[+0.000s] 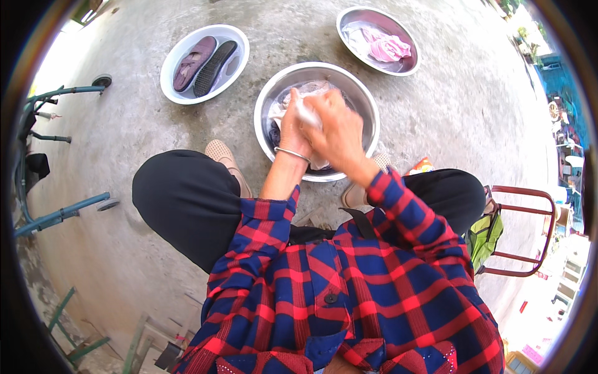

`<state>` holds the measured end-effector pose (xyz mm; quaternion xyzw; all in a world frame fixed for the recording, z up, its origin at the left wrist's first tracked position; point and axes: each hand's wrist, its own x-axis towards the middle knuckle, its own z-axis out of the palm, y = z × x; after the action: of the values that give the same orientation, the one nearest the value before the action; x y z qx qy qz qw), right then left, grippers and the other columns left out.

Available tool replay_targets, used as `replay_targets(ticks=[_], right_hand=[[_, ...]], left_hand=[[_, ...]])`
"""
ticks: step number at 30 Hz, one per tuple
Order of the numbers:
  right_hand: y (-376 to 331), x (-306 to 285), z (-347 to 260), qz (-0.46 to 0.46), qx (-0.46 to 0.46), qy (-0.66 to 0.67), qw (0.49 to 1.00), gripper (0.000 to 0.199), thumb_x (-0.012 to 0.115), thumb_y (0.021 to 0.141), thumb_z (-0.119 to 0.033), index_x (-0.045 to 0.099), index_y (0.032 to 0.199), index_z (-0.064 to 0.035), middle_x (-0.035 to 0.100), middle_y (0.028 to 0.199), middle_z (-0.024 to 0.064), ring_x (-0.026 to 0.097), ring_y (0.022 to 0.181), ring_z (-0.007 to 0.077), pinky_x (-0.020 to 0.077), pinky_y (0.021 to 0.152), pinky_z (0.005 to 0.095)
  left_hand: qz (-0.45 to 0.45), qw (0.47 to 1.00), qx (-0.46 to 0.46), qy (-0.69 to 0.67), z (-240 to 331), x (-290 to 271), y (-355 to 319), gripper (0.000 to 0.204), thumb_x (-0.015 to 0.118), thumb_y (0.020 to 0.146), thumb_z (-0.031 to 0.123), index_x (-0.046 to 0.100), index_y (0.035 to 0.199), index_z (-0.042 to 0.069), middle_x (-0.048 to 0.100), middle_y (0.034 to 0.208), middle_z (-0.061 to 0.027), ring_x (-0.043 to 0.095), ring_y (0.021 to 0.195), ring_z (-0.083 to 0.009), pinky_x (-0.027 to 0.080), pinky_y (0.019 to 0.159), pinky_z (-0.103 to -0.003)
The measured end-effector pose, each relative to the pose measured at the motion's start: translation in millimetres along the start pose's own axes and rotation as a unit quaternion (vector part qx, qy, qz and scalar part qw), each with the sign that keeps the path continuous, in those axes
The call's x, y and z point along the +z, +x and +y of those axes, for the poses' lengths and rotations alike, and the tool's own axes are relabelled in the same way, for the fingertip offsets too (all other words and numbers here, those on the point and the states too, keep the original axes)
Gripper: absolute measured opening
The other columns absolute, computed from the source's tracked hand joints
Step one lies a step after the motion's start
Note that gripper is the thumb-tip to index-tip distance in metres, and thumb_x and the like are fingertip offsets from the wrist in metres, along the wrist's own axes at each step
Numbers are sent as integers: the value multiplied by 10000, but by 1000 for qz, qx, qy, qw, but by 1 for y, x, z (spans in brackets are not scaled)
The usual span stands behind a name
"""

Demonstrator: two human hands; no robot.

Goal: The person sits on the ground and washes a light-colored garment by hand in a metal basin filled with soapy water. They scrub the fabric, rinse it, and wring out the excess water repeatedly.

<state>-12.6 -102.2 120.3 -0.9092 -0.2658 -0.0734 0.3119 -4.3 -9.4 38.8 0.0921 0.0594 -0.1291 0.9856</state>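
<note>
Both my hands are over a round metal basin [266, 84] between my feet, with wet cloths inside it. My left hand [293, 131], with a silver bangle at its wrist, is closed on a white cloth [306, 113]. Pressed against it from the right, my right hand [337, 128] grips the same white cloth, slightly smeared by motion. Below them, light fabric [277, 111] and a dark piece [274, 134] lie in the basin. My hands hide much of what is in there.
Beyond, on the concrete floor, stand a white tub [244, 53] holding a pair of shoes [195, 62] and a metal basin [411, 70] with pink cloth [387, 47]. A wheeled metal frame [62, 215] is at left. A brown metal frame [551, 218] with a green bag [484, 240] is at right.
</note>
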Motion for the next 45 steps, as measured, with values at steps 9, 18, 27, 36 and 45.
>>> replay_targets(ticks=[9, 18, 27, 36, 45], right_hand=[[13, 16, 27, 62, 42, -46, 996, 197, 576, 774, -236, 488, 817, -65, 538, 829, 151, 565, 712, 357, 437, 574, 446], [26, 22, 40, 50, 110, -92, 988, 200, 595, 715, -158, 495, 869, -78, 561, 772, 129, 557, 658, 364, 419, 585, 457], [-9, 29, 14, 51, 18, 6, 999, 192, 592, 749, -231, 521, 845, -81, 580, 748, 142, 577, 665, 350, 433, 546, 426], [41, -27, 62, 3, 325, 590, 739, 205, 655, 789, -211, 579, 871, -38, 606, 777, 13, 586, 657, 94, 479, 570, 230], [22, -45, 124, -40, 341, 671, 657, 327, 579, 728, -35, 546, 1052, -10, 567, 918, 85, 562, 759, 160, 480, 640, 254]], left_hand=[[218, 974, 49, 34, -20, 28, -11, 318, 481, 891, 333, 547, 1071, 80, 608, 1009, -55, 590, 910, -179, 473, 807, -319], [221, 973, -3, 59, -26, 15, -9, 315, 464, 878, 304, 540, 1087, 81, 604, 987, -44, 582, 901, -183, 472, 806, -337], [159, 982, 78, 59, -12, 27, -16, 240, 461, 892, 349, 560, 867, 131, 577, 732, -1, 576, 643, -119, 447, 499, -258], [69, 932, -49, 352, 15, 39, -17, 385, 652, 757, 390, 585, 950, 63, 592, 737, -8, 542, 539, -64, 363, 359, -187], [52, 992, 85, -77, 32, 13, -12, 502, 623, 690, 182, 497, 1144, 8, 551, 1130, -150, 498, 1092, -301, 352, 996, -465]])
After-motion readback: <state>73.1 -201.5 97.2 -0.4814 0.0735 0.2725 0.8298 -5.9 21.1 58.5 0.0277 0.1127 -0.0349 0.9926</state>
